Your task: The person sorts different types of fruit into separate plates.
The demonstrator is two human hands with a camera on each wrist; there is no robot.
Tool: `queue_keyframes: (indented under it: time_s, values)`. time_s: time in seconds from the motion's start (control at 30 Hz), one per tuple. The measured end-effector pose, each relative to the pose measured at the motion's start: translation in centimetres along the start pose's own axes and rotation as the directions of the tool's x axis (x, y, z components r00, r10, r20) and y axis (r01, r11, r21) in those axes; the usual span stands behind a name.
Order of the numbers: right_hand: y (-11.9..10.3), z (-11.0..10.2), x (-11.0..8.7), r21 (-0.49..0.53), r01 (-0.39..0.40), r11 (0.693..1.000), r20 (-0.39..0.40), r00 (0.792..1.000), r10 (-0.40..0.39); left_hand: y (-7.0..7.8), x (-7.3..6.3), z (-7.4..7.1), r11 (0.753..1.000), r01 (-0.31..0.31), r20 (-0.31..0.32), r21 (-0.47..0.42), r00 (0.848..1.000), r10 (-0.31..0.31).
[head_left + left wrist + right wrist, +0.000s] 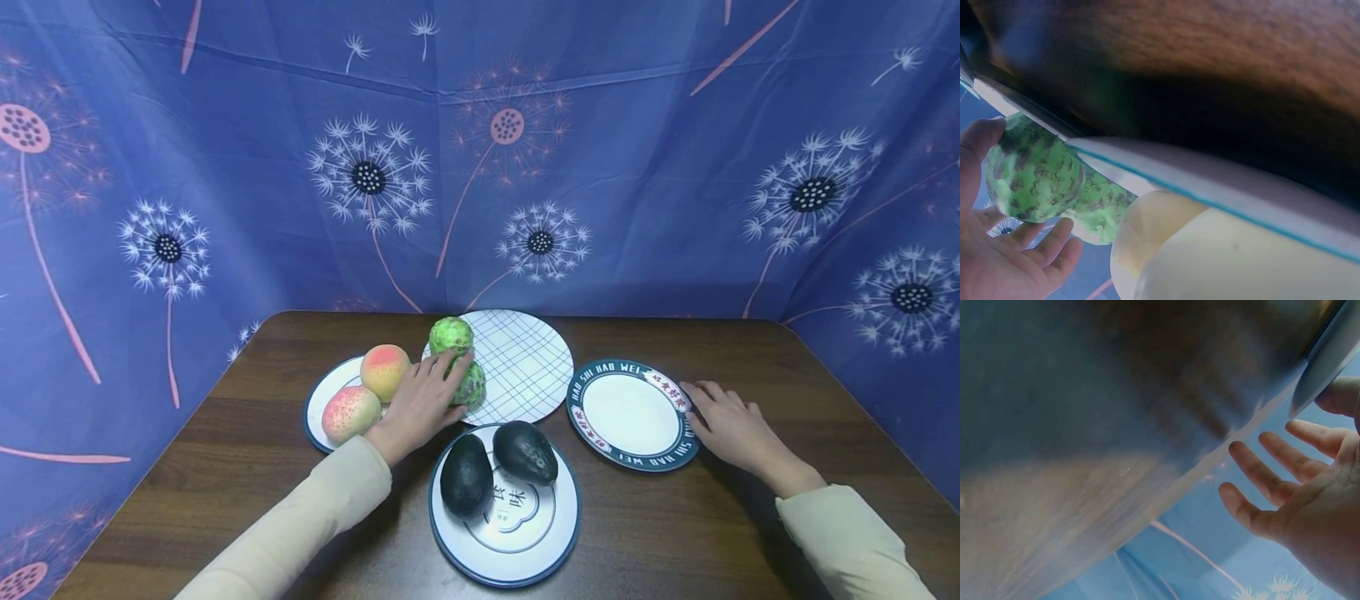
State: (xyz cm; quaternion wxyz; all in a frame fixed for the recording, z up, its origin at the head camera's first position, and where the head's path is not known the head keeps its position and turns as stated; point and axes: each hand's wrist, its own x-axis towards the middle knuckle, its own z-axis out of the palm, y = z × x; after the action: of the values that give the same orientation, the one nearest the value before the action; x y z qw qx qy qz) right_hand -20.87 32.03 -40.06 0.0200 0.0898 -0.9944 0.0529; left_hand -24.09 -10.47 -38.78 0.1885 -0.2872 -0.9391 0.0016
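Observation:
In the head view my left hand [418, 402] reaches over the nearer of two green, knobbly custard apples [471, 387]. The left wrist view has its thumb on one side of this custard apple [1035, 172] and fingers on the other. The second custard apple [451, 334] lies just behind; both sit at the left side of a white plate with blue grid lines [525, 358]. My right hand [738, 433] is at the right rim of a plate with a teal lettered border [632, 367]. Its fingers [1254, 469] are spread and nearly straight, with the thumb by the rim.
Two peaches [351, 414] lie on a blue-rimmed plate [318, 417] at the left, partly under my left forearm. In front, a white plate [517, 567] bears two dark avocados [525, 452]. A blue dandelion-print cloth [615, 167] hangs behind the wooden table [247, 433].

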Motion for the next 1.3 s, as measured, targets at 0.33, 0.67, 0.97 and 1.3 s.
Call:
queue_keyframes:
  time_s: [0.33, 0.67, 0.97, 1.3]
  values:
    - [-0.34, 0.09, 0.1, -0.001, 0.021, 1.0, 0.006, 1.0, -0.021, 0.12, 0.16, 0.28, 1.0, 0.009, 0.041, 0.004, 0.999, -0.009]
    - [-0.54, 0.26, 0.07, 0.006, 0.025, 1.0, 0.01, 1.0, -0.025, 0.03, 0.26, 0.51, 1.0, -0.009, 0.013, 0.007, 1.0, 0.009]
    - [-0.41, 0.39, 0.01, 0.012, 0.038, 0.999, 0.001, 0.999, -0.039, -0.14, 0.35, 0.44, 1.0, -0.031, -0.001, 0.002, 1.0, 0.031]
    - [-0.52, 0.31, 0.05, 0.008, 0.041, 0.999, 0.005, 0.999, -0.041, -0.29, 0.41, 0.56, 0.999, -0.043, -0.036, -0.027, 0.998, 0.042]
